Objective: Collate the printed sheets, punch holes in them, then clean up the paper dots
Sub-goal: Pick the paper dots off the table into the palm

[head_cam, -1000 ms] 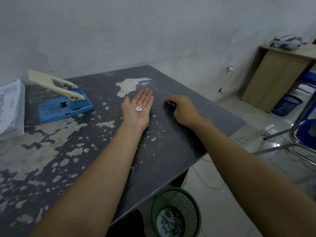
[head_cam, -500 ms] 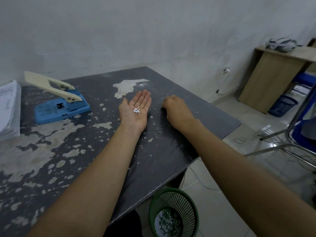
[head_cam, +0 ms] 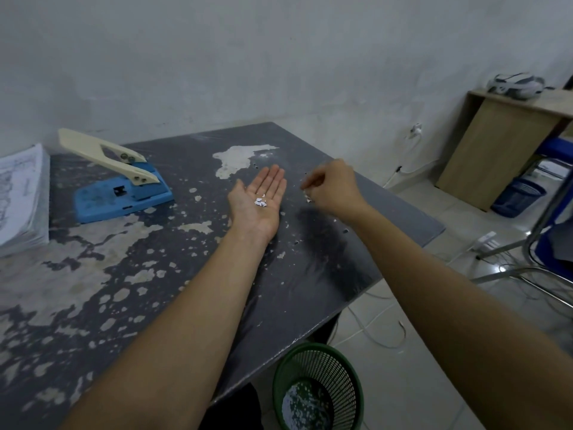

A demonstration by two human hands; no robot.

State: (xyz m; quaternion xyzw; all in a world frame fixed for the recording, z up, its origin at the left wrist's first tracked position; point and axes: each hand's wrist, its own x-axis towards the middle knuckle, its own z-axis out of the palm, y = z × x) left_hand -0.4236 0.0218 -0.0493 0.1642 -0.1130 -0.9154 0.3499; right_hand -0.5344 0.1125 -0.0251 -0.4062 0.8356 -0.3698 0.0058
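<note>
My left hand [head_cam: 259, 201] lies palm up and flat on the dark worn table [head_cam: 310, 274], with a small heap of white paper dots [head_cam: 261, 202] resting in the palm. My right hand [head_cam: 333, 187] hovers just right of it, lifted off the table, fingers pinched together on a few paper dots [head_cam: 308, 198]. A blue hole punch [head_cam: 121, 193] with a raised cream lever stands at the back left. The stack of printed sheets [head_cam: 21, 197] lies at the far left edge of the table.
A green mesh waste basket [head_cam: 319, 389] with paper dots in its bottom stands on the floor below the table's near right edge. A few dark specks dot the table near my right forearm. A wooden desk [head_cam: 502, 144], a blue bin and a chair frame stand at right.
My right hand has lifted off the table with pinched dots and moved toward my left palm. My left hand has stayed flat with its dots.
</note>
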